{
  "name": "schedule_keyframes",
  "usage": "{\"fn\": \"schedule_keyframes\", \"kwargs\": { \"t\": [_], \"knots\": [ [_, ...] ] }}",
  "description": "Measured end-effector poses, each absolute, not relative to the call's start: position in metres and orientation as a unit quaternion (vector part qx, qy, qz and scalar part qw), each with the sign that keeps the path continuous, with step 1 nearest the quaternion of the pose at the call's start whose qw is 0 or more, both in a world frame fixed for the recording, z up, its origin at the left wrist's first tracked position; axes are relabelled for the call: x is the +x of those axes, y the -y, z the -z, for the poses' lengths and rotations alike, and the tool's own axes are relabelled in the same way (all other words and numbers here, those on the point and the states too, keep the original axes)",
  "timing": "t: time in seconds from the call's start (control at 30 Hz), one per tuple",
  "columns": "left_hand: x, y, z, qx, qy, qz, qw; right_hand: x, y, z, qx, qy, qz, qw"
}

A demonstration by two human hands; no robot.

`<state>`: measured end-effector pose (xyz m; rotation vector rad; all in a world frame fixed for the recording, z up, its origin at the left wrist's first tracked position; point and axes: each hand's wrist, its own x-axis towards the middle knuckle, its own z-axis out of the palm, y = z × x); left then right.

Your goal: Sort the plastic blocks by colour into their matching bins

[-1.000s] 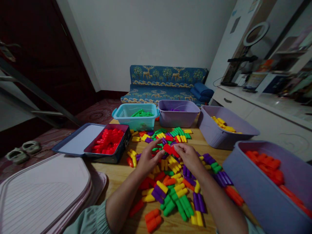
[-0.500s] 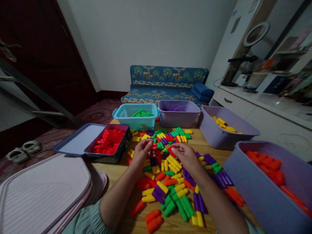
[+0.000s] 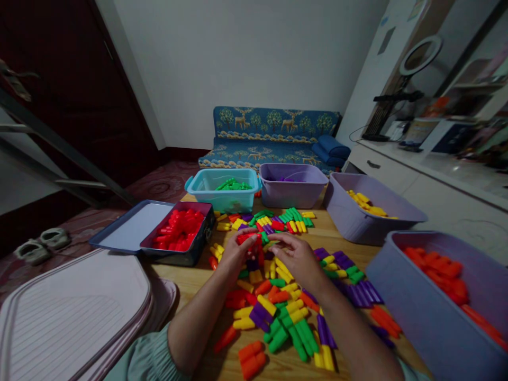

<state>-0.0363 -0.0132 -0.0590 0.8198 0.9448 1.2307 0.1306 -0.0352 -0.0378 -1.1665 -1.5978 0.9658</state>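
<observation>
Both my hands hover over a pile of coloured plastic blocks (image 3: 278, 296) on a wooden table (image 3: 190, 280). My left hand (image 3: 237, 253) is curled, its fingers pinching red blocks (image 3: 249, 238) at the middle of the pile. My right hand (image 3: 296, 257) reaches in from the right with its fingertips bent down at the same spot, next to those red blocks; I cannot make out whether it holds one. Red, yellow, green, purple and orange blocks lie all around both hands.
A dark tin (image 3: 198, 244) of red blocks with its lid open lies left. A teal bin (image 3: 222, 200) with green blocks, a purple bin (image 3: 291, 197), one with yellow blocks (image 3: 353, 222) and one with orange blocks (image 3: 416, 312) ring the pile. A pink case (image 3: 67, 317) lies at the front left.
The hands, joined on a red piece a second ago, pulled apart, then came together again over the pile's middle. The left hand now grips red blocks.
</observation>
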Motion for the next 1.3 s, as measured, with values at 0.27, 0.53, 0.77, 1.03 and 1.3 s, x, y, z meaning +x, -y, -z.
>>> {"fn": "schedule_keyframes", "kwargs": {
  "t": [0.27,0.53,0.77,1.03,1.3],
  "knots": [
    [-0.035,0.009,0.064,0.33,-0.398,-0.57,0.638,0.146,-0.016,0.039,-0.59,0.752,-0.13,0.266],
    [-0.037,0.009,0.063,0.313,-0.34,-0.588,0.664,0.131,-0.027,0.04,-0.639,0.76,-0.017,0.12],
    [-0.037,0.011,0.06,0.295,-0.319,-0.584,0.686,0.134,-0.003,0.035,-0.573,0.669,-0.192,0.433],
    [-0.038,0.013,0.064,0.349,-0.321,-0.577,0.665,0.115,0.025,0.049,-0.494,0.603,-0.397,0.485],
    [-0.036,0.017,0.063,0.397,-0.315,-0.535,0.676,0.114,0.028,0.055,-0.486,0.612,-0.44,0.442]
  ]
}}
